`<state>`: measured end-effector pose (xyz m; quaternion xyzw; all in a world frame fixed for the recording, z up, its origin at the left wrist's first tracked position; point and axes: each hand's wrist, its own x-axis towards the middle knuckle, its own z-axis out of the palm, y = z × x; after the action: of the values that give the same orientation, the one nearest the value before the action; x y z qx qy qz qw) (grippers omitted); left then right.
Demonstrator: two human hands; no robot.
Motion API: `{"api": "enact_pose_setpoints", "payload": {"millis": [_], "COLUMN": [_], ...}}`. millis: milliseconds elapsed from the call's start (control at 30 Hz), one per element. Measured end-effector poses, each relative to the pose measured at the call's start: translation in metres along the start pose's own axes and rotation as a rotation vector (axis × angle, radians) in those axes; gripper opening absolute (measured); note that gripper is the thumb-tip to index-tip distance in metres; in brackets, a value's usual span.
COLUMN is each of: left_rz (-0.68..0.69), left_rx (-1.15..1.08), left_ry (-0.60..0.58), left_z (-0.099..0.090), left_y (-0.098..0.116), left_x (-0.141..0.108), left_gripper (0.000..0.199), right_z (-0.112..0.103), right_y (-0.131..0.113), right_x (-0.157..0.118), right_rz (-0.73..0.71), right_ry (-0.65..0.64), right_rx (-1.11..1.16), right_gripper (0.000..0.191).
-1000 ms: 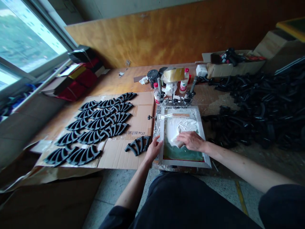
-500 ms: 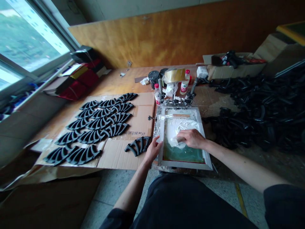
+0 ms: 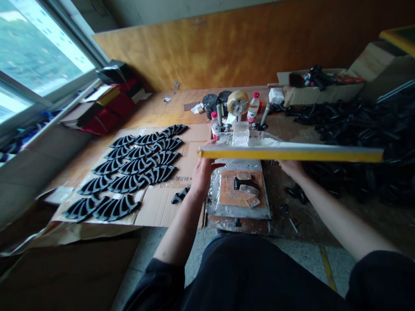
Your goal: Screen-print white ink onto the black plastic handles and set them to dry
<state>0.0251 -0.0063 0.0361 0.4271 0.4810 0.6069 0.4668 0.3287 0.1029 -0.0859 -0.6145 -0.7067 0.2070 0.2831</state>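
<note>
A screen-printing frame (image 3: 292, 153) is raised and seen nearly edge-on, with a yellow strip along its near edge. My left hand (image 3: 203, 172) grips its left end, the thumb above and some fingers reaching underneath. Below the frame's edge is my right hand (image 3: 292, 167), its fingers mostly hidden behind the frame; what it holds, if anything, cannot be seen. On the base plate (image 3: 238, 211) under the frame lies a brown board (image 3: 227, 194), with one curved black plastic handle (image 3: 248, 185) resting on it.
Rows of black curved handles (image 3: 126, 183) lie on cardboard (image 3: 158, 205) at left. A big heap of black parts (image 3: 356, 142) fills the right. Behind stand bottles (image 3: 253, 108), black tubs (image 3: 210, 106), a tape roll (image 3: 238, 101) and a carton (image 3: 311, 95).
The frame has swung up from the base plate, uncovering the board and the handle. My left hand has moved up with its edge. My right hand has left the white cloth on the mesh and dropped behind the frame.
</note>
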Motion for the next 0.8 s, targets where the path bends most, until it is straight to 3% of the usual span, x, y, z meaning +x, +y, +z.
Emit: {"api": "enact_pose_setpoints", "payload": {"millis": [67, 133, 200, 300, 367, 433, 500, 533, 633, 733, 800], "left_rz": [0.015, -0.016, -0.216, -0.728, -0.825, -0.765, -0.687, -0.656, -0.669, -0.833, -0.902], "left_rx": [-0.073, -0.111, -0.13, -0.175, -0.262, -0.314, -0.228, -0.132, 0.306, 0.688, 0.808], "left_ry": [-0.012, 0.054, 0.071, -0.068, -0.057, 0.021, 0.135, 0.21, 0.487, 0.521, 0.482], "left_z": [0.009, 0.016, 0.023, 0.03, 0.027, 0.011, -0.023, -0.046, -0.123, -0.18, -0.198], "left_y": [0.001, -0.011, -0.036, -0.084, -0.108, -0.122, -0.127, -0.129, -0.135, -0.146, -0.153], "left_x": [0.011, 0.006, -0.014, -0.059, -0.082, -0.092, -0.093, -0.092, -0.096, -0.105, -0.106], "left_gripper": [0.049, 0.05, 0.054, 0.058, 0.053, 0.044, 0.039, 0.037, 0.042, 0.053, 0.058], "right_z": [0.033, 0.063, 0.081, 0.087, 0.085, 0.077, 0.062, 0.053, 0.024, 0.008, 0.007], "right_y": [-0.005, -0.019, -0.04, -0.078, -0.097, -0.099, -0.073, -0.05, 0.044, 0.122, 0.141], "right_x": [-0.03, -0.056, -0.075, -0.096, -0.106, -0.109, -0.105, -0.1, -0.089, -0.088, -0.09], "right_rz": [-0.163, -0.306, -0.294, -0.168, -0.272, -0.464, -0.514, -0.459, -0.231, -0.096, -0.116], "right_ry": [-0.153, -0.241, -0.27, -0.28, -0.298, -0.348, -0.357, -0.329, -0.31, -0.329, -0.314], "right_rx": [-0.045, -0.166, -0.285, -0.311, -0.205, -0.05, 0.018, -0.007, -0.261, -0.373, -0.363], "right_gripper": [0.036, 0.027, 0.017, 0.013, 0.012, 0.013, 0.023, 0.031, 0.04, 0.03, 0.024]}}
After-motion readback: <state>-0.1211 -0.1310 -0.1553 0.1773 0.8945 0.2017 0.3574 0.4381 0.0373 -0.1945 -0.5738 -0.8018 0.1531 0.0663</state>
